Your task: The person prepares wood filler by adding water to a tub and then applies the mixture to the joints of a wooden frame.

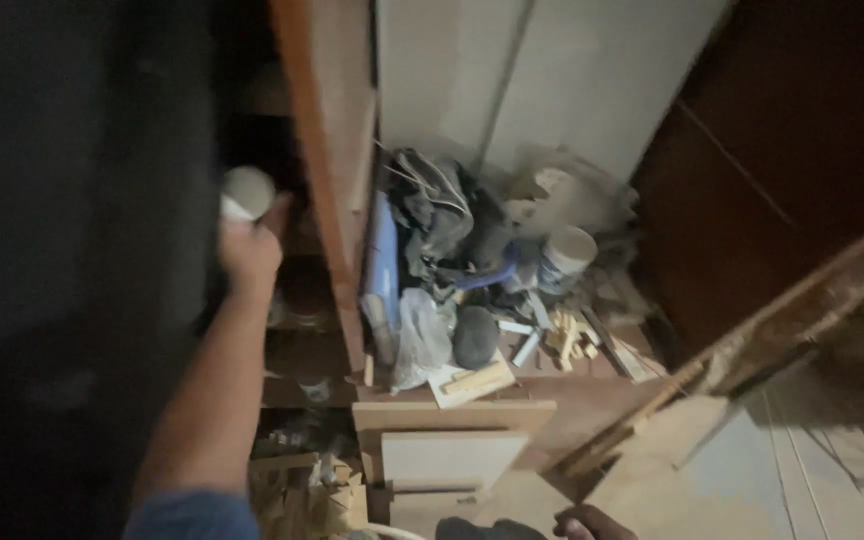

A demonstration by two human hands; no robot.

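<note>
Item: my left hand [249,250] wrapped around a pale round can [245,193] beside the wooden cabinet side [327,150]; my right hand [592,523], grip unreadable, above plywood offcuts [447,455].

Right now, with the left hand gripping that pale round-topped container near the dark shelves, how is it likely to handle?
The pale container looks cylindrical with a domed top, so it would probably roll if laid on its side. The left hand holds it up alone at arm's length, suggesting it is fairly light. Its surface looks smooth, so possibly slippery; blur hides the material.
</note>
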